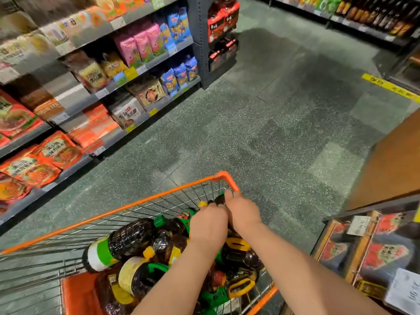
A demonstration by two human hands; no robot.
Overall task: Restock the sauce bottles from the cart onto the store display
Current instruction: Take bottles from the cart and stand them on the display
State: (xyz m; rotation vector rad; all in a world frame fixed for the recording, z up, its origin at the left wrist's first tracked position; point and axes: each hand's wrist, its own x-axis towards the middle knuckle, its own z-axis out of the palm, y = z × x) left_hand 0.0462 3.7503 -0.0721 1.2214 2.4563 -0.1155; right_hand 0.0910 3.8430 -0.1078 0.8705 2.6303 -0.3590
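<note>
An orange wire cart (127,206) at the bottom holds several dark sauce bottles lying piled up, with green or yellow caps, such as a big green-labelled bottle (122,242). Both my hands reach into the cart's far right corner. My left hand (208,226) curls its fingers over a yellow-capped sauce bottle (203,203). Just beside the orange rim, my right hand (243,212) curls round a dark bottle top (219,199). What lies under the palms is hidden. A shelf of dark sauce bottles (375,14) runs along the far right.
Shelves of packaged noodles and snacks (95,71) line the left side of the aisle. A low display of boxed goods (363,248) stands close on the right under a wooden panel (391,160). Speckled grey floor (272,123) stretches ahead, with yellow tape (391,87) at the far right.
</note>
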